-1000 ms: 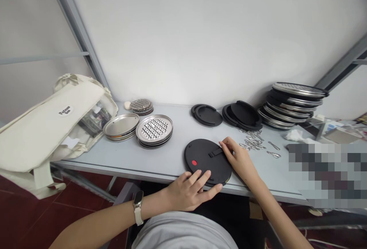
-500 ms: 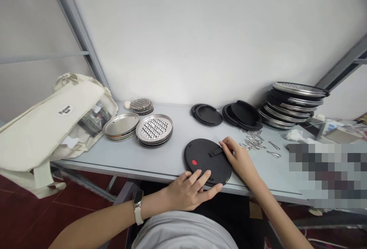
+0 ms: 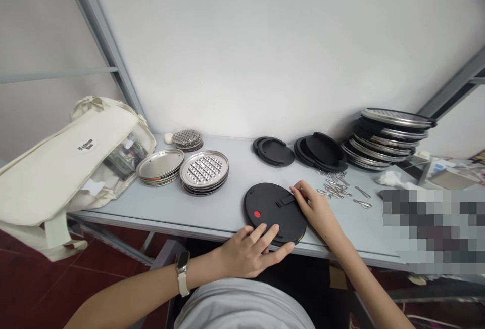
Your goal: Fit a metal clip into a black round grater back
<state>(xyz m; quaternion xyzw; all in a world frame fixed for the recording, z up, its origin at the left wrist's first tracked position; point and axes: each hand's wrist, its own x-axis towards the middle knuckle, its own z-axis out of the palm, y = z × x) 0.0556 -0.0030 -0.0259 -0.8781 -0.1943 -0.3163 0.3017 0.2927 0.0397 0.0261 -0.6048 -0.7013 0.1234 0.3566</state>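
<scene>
Two hands rest on one black disc [image 3: 265, 213] on the surface [image 3: 223, 215]. The left hand [image 3: 252, 252] lies open, pressing the near edge; the right hand [image 3: 316, 213], fingers curled, touches the rim by a black tab [image 3: 285, 200], its grip unclear, near metal clips [image 3: 333, 188].

Small assembly workroom: grey workbench [image 3: 113, 203] with stacked steel grater discs [image 3: 203, 170], black plastic discs [image 3: 275, 153], loose metal clips [image 3: 333, 188].
</scene>
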